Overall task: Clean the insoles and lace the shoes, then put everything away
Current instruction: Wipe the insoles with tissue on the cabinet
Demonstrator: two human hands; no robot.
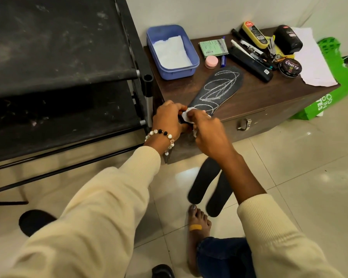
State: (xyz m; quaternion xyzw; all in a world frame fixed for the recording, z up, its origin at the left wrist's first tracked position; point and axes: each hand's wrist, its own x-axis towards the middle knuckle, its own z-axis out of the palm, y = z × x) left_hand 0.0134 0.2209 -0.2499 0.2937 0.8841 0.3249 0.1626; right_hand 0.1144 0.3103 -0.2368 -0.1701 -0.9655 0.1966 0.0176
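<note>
The chalk-scribbled black insole [217, 91] lies on the dark tabletop [269, 97]; the left hand [167, 119] grips its near heel; the right hand [207, 131] pinches a white tissue [186, 115] against it; two black insoles [204, 179] lie on the floor.

Single head-worn wide-angle view was provided; no second view was given. Scene was looked at from above, forward and down. Left hand [167, 119] and right hand [209, 133] were framed close, at centre. Wooden chest [269, 101] was seen beyond, floor tiles [309, 177] below.
</note>
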